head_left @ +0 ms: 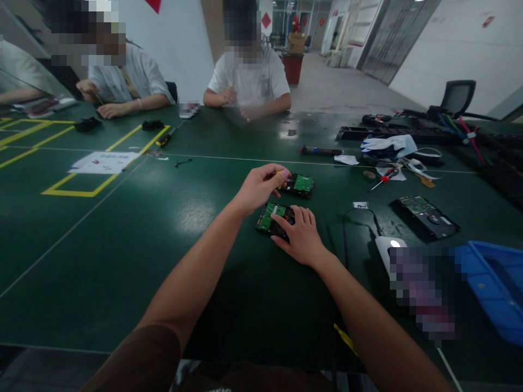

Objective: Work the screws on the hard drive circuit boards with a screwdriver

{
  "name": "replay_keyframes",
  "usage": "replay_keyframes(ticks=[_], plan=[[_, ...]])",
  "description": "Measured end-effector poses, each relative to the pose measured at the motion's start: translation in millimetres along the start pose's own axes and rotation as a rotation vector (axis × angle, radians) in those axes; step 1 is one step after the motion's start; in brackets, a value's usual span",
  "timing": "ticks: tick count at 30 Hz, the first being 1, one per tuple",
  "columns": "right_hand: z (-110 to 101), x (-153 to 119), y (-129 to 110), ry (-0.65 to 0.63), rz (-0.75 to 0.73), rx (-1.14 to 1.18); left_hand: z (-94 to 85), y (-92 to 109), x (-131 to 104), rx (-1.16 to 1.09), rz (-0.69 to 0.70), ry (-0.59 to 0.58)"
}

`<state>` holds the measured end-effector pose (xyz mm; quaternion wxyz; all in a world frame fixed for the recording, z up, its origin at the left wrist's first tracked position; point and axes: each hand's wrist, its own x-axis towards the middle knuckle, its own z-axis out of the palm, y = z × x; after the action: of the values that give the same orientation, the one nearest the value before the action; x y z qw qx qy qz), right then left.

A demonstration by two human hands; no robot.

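Note:
Two hard drives with green circuit boards lie on the dark green table in front of me. My right hand (300, 234) holds the nearer hard drive (267, 216) against the table, its fingers spread over the board and edge. My left hand (263, 188) is closed in a pinch above and left of the farther hard drive (302, 184). A bit of yellow shows at its fingertips; I cannot make out what the item is. The left fingers partly cover the farther drive's left end.
At right lie another hard drive (429, 218), a red-handled screwdriver (388, 177), gloves (388, 147), a cabled phone-like device (408, 272) and a blue bin (494, 288). A dark cylindrical tool (322, 151) lies beyond the drives. Several people sit across the table (122, 261).

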<state>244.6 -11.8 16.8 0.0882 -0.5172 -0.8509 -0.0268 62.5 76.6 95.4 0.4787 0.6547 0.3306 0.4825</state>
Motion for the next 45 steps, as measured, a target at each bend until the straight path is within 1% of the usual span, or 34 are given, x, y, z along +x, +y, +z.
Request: replay_keyframes(ticks=[4, 8, 14, 20, 24, 28, 35, 38, 41, 45], plan=[[-1, 0, 0, -0.013, 0.002, 0.003, 0.7, 1, -1, -0.013, -0.007, 0.011], [-1, -1, 0, 0.008, 0.007, 0.011, -0.2, 1, -1, -0.036, -0.018, 0.02], [0, -2, -1, 0.022, 0.022, 0.02, -1.7, -3, 0, -0.062, -0.04, 0.009], [-1, -1, -1, 0.015, 0.024, 0.039, -1.1, -2, -1, -0.058, -0.033, 0.006], [0, -1, -3, 0.02, 0.035, 0.048, -5.1, -1, -2, -0.099, -0.062, -0.018], [0, 0, -5, 0.009, 0.041, 0.054, -11.7, -1, -2, -0.149, -0.094, -0.006], [-3, 1, -1, 0.004, 0.018, 0.083, -18.5, -4, -1, -0.201, -0.076, 0.016], [-2, 2, 1, -0.006, 0.013, 0.106, -18.0, -4, 2, -0.201, -0.081, 0.002], [-3, 1, 2, 0.014, 0.004, 0.113, -15.7, -4, 5, -0.177, -0.094, -0.004], [-7, -1, -1, -0.024, -0.008, 0.131, -13.3, -4, 3, -0.158, -0.076, -0.037]])
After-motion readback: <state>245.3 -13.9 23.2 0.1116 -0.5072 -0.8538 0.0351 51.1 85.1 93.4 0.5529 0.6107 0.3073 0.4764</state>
